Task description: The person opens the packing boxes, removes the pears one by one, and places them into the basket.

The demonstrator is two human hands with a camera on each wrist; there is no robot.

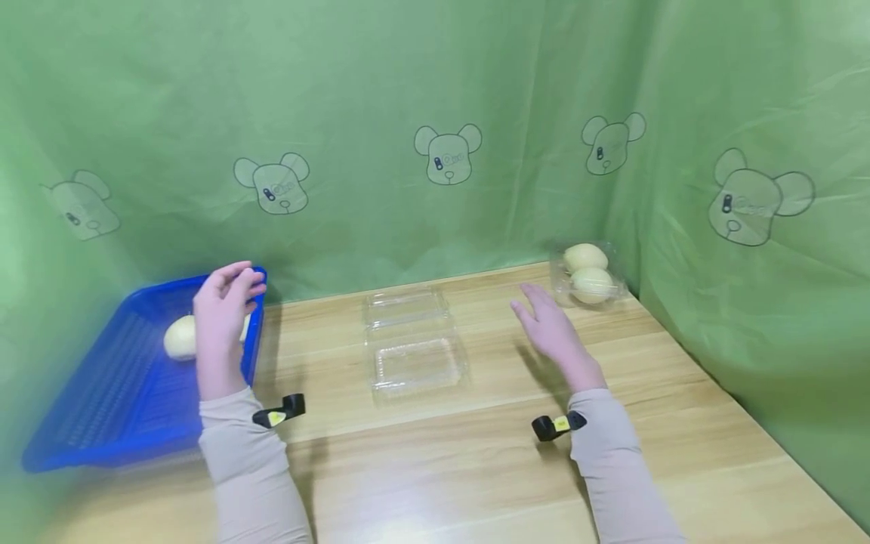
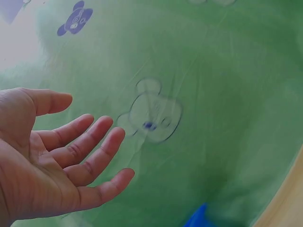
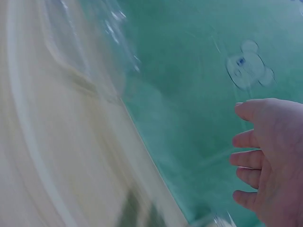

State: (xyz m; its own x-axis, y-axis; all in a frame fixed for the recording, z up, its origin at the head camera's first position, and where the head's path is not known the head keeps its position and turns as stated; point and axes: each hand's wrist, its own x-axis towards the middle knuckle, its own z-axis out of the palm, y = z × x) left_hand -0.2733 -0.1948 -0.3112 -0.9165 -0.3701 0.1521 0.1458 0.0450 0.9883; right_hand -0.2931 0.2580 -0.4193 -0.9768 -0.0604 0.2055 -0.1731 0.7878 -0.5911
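Observation:
My left hand (image 1: 224, 313) is raised over the right side of a blue plastic basket (image 1: 102, 393), fingers loosely bent around nothing. In the left wrist view its palm and spread fingers (image 2: 85, 161) show bare. A pale yellow, melon-like fruit (image 1: 180, 338) lies in the basket, and another pale piece is mostly hidden behind the hand. My right hand (image 1: 552, 332) hovers above the table with relaxed fingers, holding nothing. Beyond it, a clear plastic box (image 1: 617, 289) contains two similar fruits (image 1: 592, 285). Between the hands lies an unfolded clear clamshell box (image 1: 418, 364).
The wooden table (image 1: 435, 453) ends at green curtains (image 1: 367, 234) with bear-head prints, behind and to the right. Black wrist cameras (image 1: 294, 406) are strapped over both sleeves. The blue basket occupies the table's left end.

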